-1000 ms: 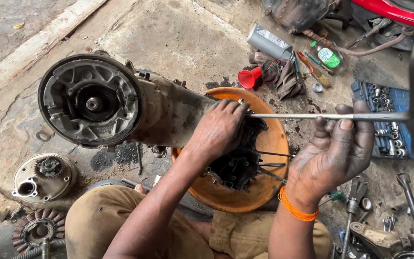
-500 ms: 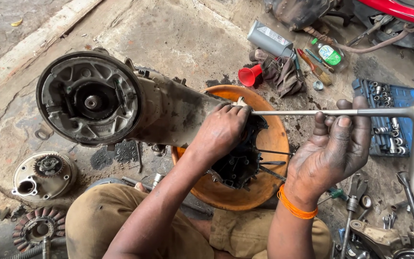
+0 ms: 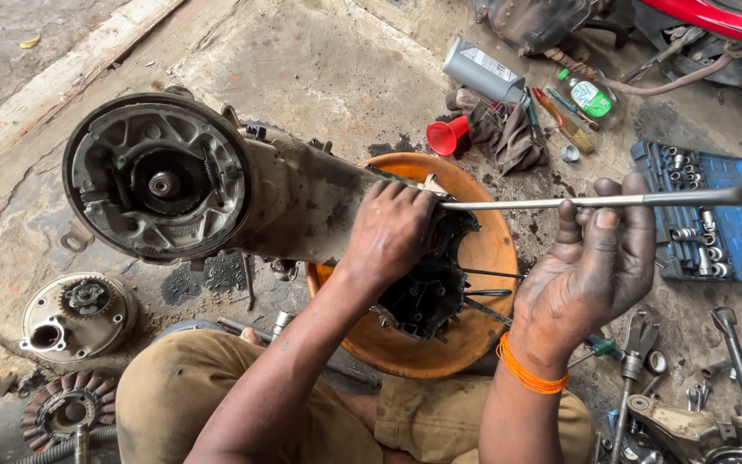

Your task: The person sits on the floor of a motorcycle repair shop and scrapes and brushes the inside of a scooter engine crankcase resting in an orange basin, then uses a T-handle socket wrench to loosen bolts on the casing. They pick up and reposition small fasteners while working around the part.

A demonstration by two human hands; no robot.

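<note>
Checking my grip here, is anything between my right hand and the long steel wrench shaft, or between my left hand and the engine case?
Nothing visible does. The right hand touches the long steel wrench shaft directly with its fingertips, palm open. The left hand rests straight on the grimy grey engine case, above the orange round basin.

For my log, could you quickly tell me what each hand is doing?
Left hand: palm down, pressed on the engine casing.
Right hand: fingers open, loosely cradling the T-handle wrench shaft.
</note>
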